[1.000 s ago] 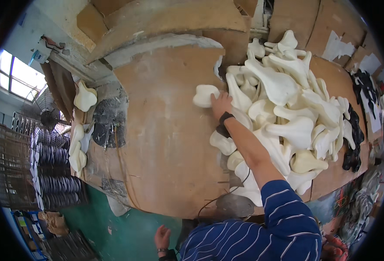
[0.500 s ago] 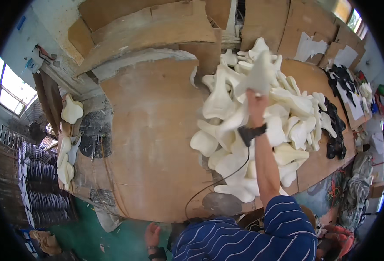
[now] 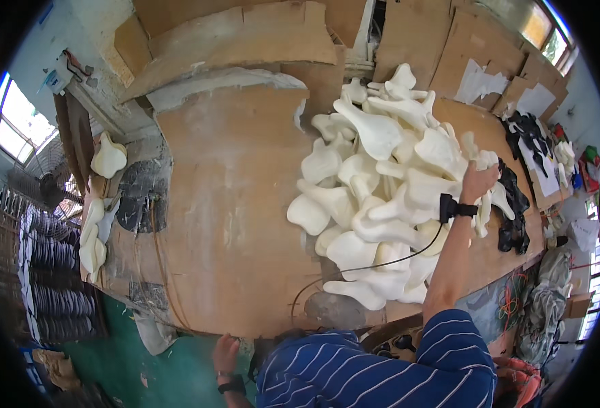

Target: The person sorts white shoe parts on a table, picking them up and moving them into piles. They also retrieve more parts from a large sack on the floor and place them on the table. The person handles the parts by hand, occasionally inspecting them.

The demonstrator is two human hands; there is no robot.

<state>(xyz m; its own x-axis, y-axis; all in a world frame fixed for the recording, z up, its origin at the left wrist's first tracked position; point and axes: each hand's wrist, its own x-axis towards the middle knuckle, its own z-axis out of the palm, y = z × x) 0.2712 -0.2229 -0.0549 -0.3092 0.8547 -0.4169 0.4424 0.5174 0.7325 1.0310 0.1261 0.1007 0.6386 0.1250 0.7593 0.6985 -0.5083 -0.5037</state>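
A large heap of cream-white bicycle saddle foams (image 3: 375,132), wide at one end and narrow at the other, lies on the right half of a cardboard-covered table (image 3: 239,204). My right hand (image 3: 481,180) reaches to the heap's right edge, its fingers closed round a pale saddle foam (image 3: 472,148) that is slightly blurred and partly hidden by the hand. A black strap with a cable circles that wrist. Low by the table's near edge hangs my left hand (image 3: 225,353), with a black band on its wrist; its fingers are loosely curled and nothing shows in them.
More pale foams (image 3: 93,251) sit along the table's left end, by a fan (image 3: 50,187) and a rack of stacked thin pieces (image 3: 55,279). Black pieces (image 3: 513,211) lie right of the heap. Cardboard sheets (image 3: 245,41) stand at the back. The cable trails across the heap.
My right hand has moved from the heap's middle to its right edge. The foam it held up earlier now appears to lie on top of the heap. The view has shifted slightly.
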